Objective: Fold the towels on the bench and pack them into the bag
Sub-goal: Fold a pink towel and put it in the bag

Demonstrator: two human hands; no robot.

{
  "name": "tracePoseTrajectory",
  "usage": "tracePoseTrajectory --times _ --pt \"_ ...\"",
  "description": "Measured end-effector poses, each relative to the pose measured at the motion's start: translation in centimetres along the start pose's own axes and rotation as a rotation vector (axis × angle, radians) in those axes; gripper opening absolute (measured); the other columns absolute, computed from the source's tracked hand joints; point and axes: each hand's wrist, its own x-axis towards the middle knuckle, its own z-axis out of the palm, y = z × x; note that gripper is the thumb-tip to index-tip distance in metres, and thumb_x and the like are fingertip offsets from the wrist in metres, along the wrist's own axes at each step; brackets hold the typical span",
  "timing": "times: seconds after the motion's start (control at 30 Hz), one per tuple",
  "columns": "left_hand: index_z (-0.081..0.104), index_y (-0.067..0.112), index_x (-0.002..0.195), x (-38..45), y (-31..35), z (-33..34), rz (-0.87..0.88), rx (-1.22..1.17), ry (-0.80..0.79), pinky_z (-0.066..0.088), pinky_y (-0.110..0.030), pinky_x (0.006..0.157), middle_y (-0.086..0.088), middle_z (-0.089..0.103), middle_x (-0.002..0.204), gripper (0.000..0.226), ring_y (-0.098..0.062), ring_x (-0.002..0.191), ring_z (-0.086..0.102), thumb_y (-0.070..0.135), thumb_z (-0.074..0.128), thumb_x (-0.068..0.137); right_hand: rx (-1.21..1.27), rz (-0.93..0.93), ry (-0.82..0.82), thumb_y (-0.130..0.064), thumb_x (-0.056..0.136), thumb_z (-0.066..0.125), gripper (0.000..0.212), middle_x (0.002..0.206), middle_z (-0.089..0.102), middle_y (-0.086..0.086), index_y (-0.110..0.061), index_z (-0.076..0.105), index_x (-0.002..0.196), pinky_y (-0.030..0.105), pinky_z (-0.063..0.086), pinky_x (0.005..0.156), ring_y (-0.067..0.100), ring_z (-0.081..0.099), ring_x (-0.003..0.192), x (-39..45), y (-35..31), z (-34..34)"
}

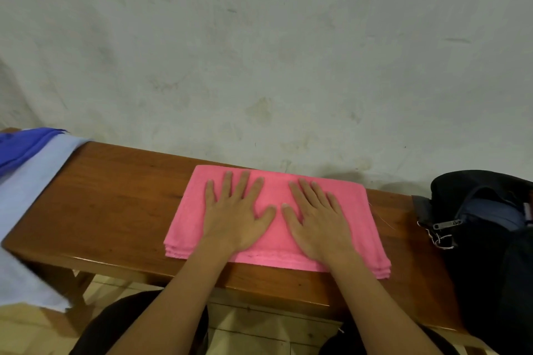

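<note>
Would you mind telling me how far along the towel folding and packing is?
Done: the pink towel lies folded on the bench. In hand: left hand and right hand press it flat. Left: packing it into the bag; the blue cloths lie unfolded.

We see a bench [115, 196] of reddish-brown wood, smooth and varnished, with a soft sheen along its near edge. The pink towel [277, 196] on it is matt terry cloth with a fine nap, its folded layers showing at the corners. The pale blue cloth [26, 196] at the bench's end looks thin, smooth and matt. The dark bag [490, 239] is woven fabric with a dull metal zip pull [447, 223]. The wall [259, 52] behind is rough, stained plaster.
</note>
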Motion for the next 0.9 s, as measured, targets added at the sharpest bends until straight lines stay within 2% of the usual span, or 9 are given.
tracePoseTrajectory --times 0.1,0.2,0.33,0.6,0.77,0.9 --pt "-0.013 0.04 0.154 0.1 -1.0 0.0 -0.037 0.007 0.0 -0.013 -0.06 0.116 0.001 -0.021 0.161 0.088 -0.035 0.148 -0.019 0.08 -0.009 0.076 -0.006 0.022 -0.007 -0.067 0.093 -0.001 0.071 0.163 -0.017 -0.007 -0.034 -0.014 0.155 0.037 -0.011 0.121 0.013 -0.016 0.151 -0.6 1.2 -0.3" --pt "-0.014 0.04 0.153 0.2 -1.7 0.0 -0.044 0.02 0.004 -0.012 -0.058 0.117 -0.001 -0.021 0.161 0.092 -0.036 0.148 -0.019 0.08 -0.014 0.071 -0.001 0.052 -0.009 -0.075 0.086 -0.01 0.08 0.163 -0.018 -0.006 -0.034 -0.015 0.155 0.038 -0.009 0.123 0.013 -0.016 0.151 -1.2 2.7 -0.4" --pt "-0.017 0.036 0.153 0.0 -2.7 -0.2 -0.022 0.027 0.007 -0.01 -0.053 0.119 -0.002 -0.023 0.161 0.092 -0.031 0.148 -0.019 0.08 -0.018 0.071 -0.021 0.098 -0.005 -0.078 0.079 -0.017 0.088 0.163 -0.016 -0.005 -0.032 -0.015 0.154 0.036 -0.011 0.122 0.012 -0.015 0.15 -1.9 4.5 -0.6" --pt "-0.018 0.03 0.152 -0.9 -4.7 -0.1 0.026 0.019 0.043 -0.011 -0.042 0.121 0.0 -0.022 0.16 0.087 -0.019 0.148 -0.021 0.073 -0.021 0.076 -0.009 0.136 0.005 -0.077 0.082 -0.015 0.085 0.164 -0.013 -0.004 -0.031 -0.014 0.154 0.037 -0.007 0.124 0.012 -0.013 0.151 -2.0 4.6 -0.7" --pt "-0.009 0.032 0.153 -1.2 -5.4 -0.1 0.044 -0.04 0.086 -0.01 -0.039 0.122 0.006 -0.013 0.162 0.087 -0.013 0.149 -0.015 0.073 -0.018 0.077 -0.001 0.164 0.032 -0.076 0.08 -0.014 0.091 0.167 -0.004 -0.001 -0.03 -0.003 0.158 0.042 -0.002 0.125 0.016 -0.005 0.153 -1.9 3.8 -0.6" --pt "-0.007 0.032 0.154 -1.3 -5.6 -0.2 0.045 -0.035 0.074 -0.008 -0.042 0.122 0.006 -0.013 0.161 0.091 -0.013 0.15 -0.013 0.074 -0.023 0.075 0.095 0.089 0.094 -0.072 0.086 -0.004 0.085 0.167 0.007 -0.004 -0.03 0.009 0.159 0.041 -0.005 0.123 0.013 0.001 0.153 -1.3 0.8 -1.0"
